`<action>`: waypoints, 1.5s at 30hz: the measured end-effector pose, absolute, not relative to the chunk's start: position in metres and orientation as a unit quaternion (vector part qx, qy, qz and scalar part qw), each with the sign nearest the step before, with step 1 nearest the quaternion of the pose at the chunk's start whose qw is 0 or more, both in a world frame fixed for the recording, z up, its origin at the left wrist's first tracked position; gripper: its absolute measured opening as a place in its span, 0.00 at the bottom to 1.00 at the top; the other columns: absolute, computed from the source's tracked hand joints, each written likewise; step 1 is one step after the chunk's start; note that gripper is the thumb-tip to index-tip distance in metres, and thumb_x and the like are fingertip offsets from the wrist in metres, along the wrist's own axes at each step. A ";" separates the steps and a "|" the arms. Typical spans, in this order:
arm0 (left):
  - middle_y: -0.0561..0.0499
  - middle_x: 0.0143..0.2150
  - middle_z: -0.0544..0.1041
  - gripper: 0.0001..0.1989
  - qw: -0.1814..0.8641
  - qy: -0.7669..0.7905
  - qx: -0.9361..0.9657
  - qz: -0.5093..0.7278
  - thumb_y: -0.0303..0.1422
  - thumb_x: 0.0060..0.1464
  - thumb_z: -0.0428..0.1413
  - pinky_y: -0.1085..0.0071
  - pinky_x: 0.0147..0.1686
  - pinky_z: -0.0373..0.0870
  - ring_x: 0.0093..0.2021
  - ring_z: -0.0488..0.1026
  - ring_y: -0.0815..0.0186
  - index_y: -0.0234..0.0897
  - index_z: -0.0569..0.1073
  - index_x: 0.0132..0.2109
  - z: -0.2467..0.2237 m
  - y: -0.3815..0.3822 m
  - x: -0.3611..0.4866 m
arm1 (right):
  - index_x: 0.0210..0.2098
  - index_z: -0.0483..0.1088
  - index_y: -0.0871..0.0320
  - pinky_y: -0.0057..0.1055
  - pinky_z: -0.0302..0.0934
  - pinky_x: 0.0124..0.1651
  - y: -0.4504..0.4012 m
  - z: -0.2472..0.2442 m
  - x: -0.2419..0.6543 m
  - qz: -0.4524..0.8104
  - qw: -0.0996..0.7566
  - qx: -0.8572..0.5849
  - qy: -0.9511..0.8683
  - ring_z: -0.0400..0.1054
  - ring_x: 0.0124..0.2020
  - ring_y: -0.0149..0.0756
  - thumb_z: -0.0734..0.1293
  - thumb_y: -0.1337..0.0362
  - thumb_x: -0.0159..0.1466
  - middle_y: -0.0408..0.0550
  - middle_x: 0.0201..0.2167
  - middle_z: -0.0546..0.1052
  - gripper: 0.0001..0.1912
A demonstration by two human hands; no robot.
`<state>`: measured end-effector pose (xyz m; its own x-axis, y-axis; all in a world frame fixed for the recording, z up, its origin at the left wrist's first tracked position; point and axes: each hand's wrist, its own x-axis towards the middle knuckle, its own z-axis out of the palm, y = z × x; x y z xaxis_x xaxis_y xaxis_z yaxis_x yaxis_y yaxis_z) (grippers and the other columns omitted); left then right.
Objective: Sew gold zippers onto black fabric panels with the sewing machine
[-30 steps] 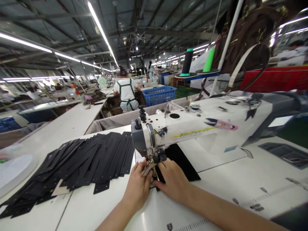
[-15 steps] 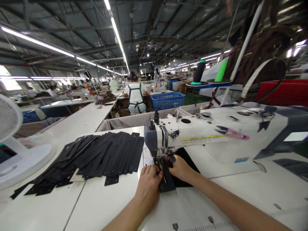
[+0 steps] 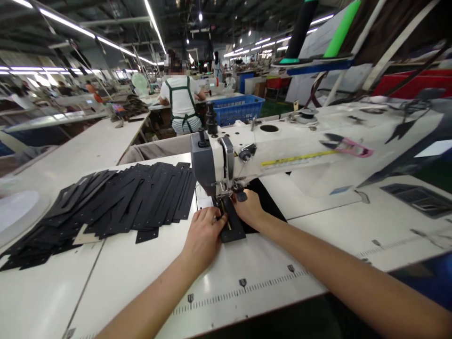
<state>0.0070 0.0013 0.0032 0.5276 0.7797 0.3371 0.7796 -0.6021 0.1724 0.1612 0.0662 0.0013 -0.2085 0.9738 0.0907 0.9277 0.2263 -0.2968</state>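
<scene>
Since the loose black pieces (image 3: pixel 151 197) at the left lie flat, the similar black strip (image 3: pixel 236 231) under the sewing machine's (image 3: pixel 307 146) needle end looks light and fairly stiff, best held by its long edges. The left hand (image 3: pixel 202 234) touches its left side, the right hand (image 3: pixel 251 208) curls by its right; neither's grip is clear. The machine head hides the strip's far end; the right hand partly covers a dark sheet (image 3: pixel 270 202).

On the counter (image 3: pixel 141 278), the pile of strips (image 3: pixel 130 202) lies left of the sewing machine (image 3: pixel 300 150); snips (image 3: pixel 349 145) rest on the machine's arm.
</scene>
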 end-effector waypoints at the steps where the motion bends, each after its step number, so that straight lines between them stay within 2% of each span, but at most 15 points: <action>1: 0.42 0.44 0.67 0.20 0.005 0.446 0.874 0.192 0.20 0.46 0.51 0.54 0.44 0.65 0.46 0.64 0.55 0.33 0.70 0.48 0.004 -0.001 0.006 | 0.37 0.72 0.60 0.29 0.61 0.41 0.057 0.002 0.165 0.086 0.139 -0.594 -0.788 0.69 0.41 0.37 0.57 0.67 0.63 0.52 0.38 0.75 0.12; 4: 0.40 0.48 0.66 0.21 0.025 0.433 0.877 0.207 0.19 0.46 0.49 0.55 0.46 0.67 0.48 0.65 0.56 0.33 0.68 0.50 0.004 -0.010 0.001 | 0.42 0.70 0.60 0.33 0.56 0.53 0.019 0.000 0.181 0.070 0.218 -0.434 -0.872 0.62 0.51 0.38 0.61 0.70 0.60 0.51 0.48 0.70 0.12; 6: 0.40 0.49 0.67 0.18 0.018 0.415 0.880 0.229 0.20 0.50 0.48 0.58 0.46 0.69 0.49 0.66 0.58 0.33 0.69 0.49 0.002 -0.018 -0.002 | 0.46 0.69 0.63 0.38 0.54 0.56 -0.006 -0.005 0.190 0.052 0.269 -0.336 -0.901 0.61 0.52 0.40 0.59 0.70 0.61 0.53 0.48 0.70 0.14; 8: 0.41 0.49 0.70 0.14 -0.012 0.395 0.886 0.243 0.22 0.54 0.47 0.59 0.46 0.71 0.49 0.68 0.58 0.33 0.70 0.47 -0.001 -0.024 -0.004 | 0.46 0.68 0.65 0.40 0.56 0.56 -0.022 -0.009 0.194 0.036 0.291 -0.304 -0.906 0.62 0.51 0.41 0.57 0.71 0.63 0.55 0.46 0.72 0.15; 11: 0.41 0.46 0.73 0.12 -0.057 0.364 0.898 0.241 0.24 0.57 0.45 0.60 0.45 0.72 0.48 0.70 0.59 0.30 0.70 0.45 -0.002 -0.027 -0.004 | 0.46 0.69 0.67 0.40 0.58 0.55 -0.028 -0.011 0.194 0.017 0.297 -0.303 -0.905 0.63 0.51 0.41 0.55 0.73 0.63 0.57 0.46 0.72 0.15; 18: 0.41 0.44 0.75 0.15 -0.100 0.339 0.911 0.212 0.23 0.59 0.41 0.62 0.45 0.73 0.47 0.71 0.59 0.27 0.71 0.45 0.007 -0.019 0.003 | 0.45 0.69 0.66 0.40 0.60 0.54 -0.017 -0.007 0.192 0.040 0.294 -0.311 -0.903 0.64 0.50 0.42 0.55 0.72 0.63 0.57 0.45 0.72 0.15; 23: 0.42 0.43 0.75 0.15 -0.102 0.343 0.911 0.203 0.24 0.60 0.40 0.62 0.44 0.73 0.45 0.72 0.60 0.28 0.72 0.43 0.010 -0.010 0.004 | 0.44 0.69 0.65 0.41 0.60 0.54 -0.009 -0.007 0.192 0.060 0.296 -0.316 -0.900 0.64 0.50 0.41 0.55 0.73 0.62 0.56 0.45 0.73 0.15; 30: 0.43 0.42 0.75 0.15 -0.109 0.349 0.906 0.213 0.26 0.61 0.40 0.63 0.44 0.73 0.44 0.72 0.60 0.29 0.71 0.43 0.006 0.009 0.000 | 0.37 0.71 0.63 0.41 0.58 0.55 0.007 -0.006 0.187 0.080 0.284 -0.327 -0.898 0.63 0.50 0.41 0.57 0.73 0.61 0.56 0.42 0.73 0.11; 37: 0.42 0.42 0.74 0.15 -0.089 0.355 0.902 0.228 0.23 0.59 0.41 0.62 0.43 0.73 0.45 0.71 0.59 0.32 0.70 0.45 0.003 0.021 -0.005 | 0.38 0.69 0.63 0.42 0.60 0.52 0.018 -0.007 0.184 0.077 0.270 -0.338 -0.899 0.63 0.48 0.42 0.58 0.71 0.61 0.56 0.42 0.72 0.10; 45: 0.45 0.35 0.74 0.13 -0.102 0.355 0.893 0.256 0.24 0.60 0.42 0.66 0.40 0.74 0.41 0.73 0.63 0.32 0.71 0.40 0.005 0.011 -0.002 | 0.42 0.69 0.62 0.46 0.60 0.52 0.008 -0.006 0.185 0.033 0.273 -0.359 -0.892 0.62 0.48 0.45 0.58 0.70 0.61 0.57 0.44 0.70 0.12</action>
<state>-0.0025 0.0114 0.0054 0.6163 0.5823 0.5302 0.6869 -0.7268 -0.0001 0.1854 0.0084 -0.0065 -0.5938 0.6575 0.4638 0.6220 0.7407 -0.2538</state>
